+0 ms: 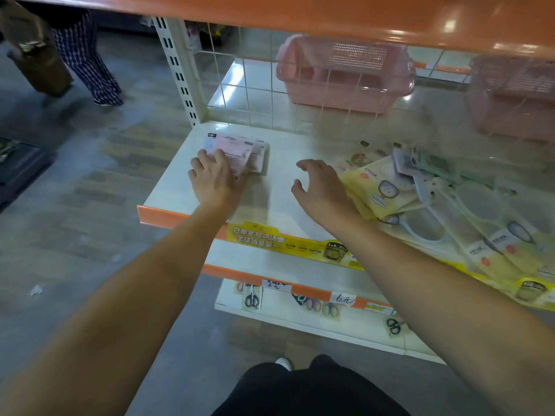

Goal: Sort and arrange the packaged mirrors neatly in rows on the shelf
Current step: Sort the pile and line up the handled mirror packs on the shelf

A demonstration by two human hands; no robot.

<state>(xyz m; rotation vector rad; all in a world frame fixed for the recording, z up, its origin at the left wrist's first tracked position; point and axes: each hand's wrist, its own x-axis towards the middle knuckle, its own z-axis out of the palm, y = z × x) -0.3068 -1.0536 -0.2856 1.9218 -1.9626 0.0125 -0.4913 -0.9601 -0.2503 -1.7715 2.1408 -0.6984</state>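
A small stack of pink packaged mirrors (pixel 243 153) lies at the left end of the white shelf (pixel 279 187). My left hand (pixel 214 178) rests flat on the stack's near edge, fingers straight. My right hand (pixel 322 187) hovers over the bare middle of the shelf with fingers loosely curled, holding nothing. To its right spreads a loose, overlapping pile of yellow packaged mirrors (pixel 387 190), with several pink and green ones (pixel 420 163) on top of it.
A wire grid (pixel 255 85) backs the shelf, with pink plastic baskets (pixel 345 73) behind it. An orange shelf (pixel 330 13) hangs overhead. Packaged scissors (pixel 251 297) lie on the lower shelf. A person in checked trousers (pixel 87 61) stands in the aisle at the left.
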